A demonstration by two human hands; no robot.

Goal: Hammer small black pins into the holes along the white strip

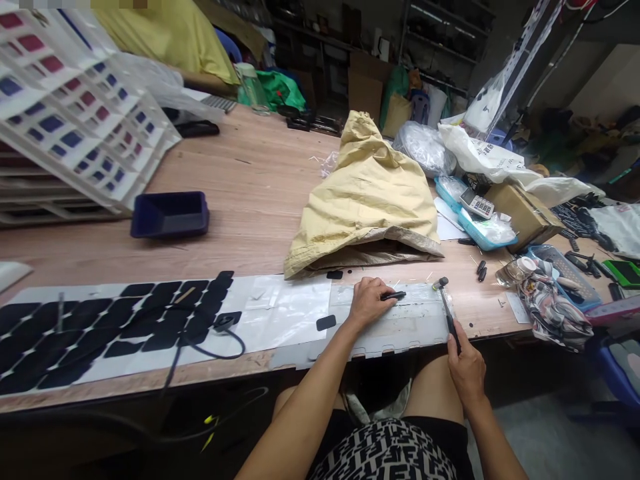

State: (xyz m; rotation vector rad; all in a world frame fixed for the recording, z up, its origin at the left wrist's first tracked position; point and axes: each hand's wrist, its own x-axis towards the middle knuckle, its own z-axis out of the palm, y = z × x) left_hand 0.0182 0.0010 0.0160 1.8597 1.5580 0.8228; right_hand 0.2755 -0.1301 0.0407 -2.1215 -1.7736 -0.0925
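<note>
My left hand point(368, 301) rests on a clear plastic sheet point(400, 323) at the table's front edge, fingers closed round a small black flat piece point(395, 295). My right hand point(466, 367) grips the black handle of a small hammer point(447, 309); its metal head lies on the sheet to the right of the black piece. Two loose black pads lie close by, one point(326, 323) left of my left hand, another point(335, 274) by the sack.
A yellow-beige sack point(367, 193) slumps behind the sheet. Rows of black pads point(110, 327) and a black cable point(220, 343) cover the left front. A dark blue tray point(170, 215), stacked white trays point(75, 127), baskets, a calculator point(477, 202) and boxes crowd the sides.
</note>
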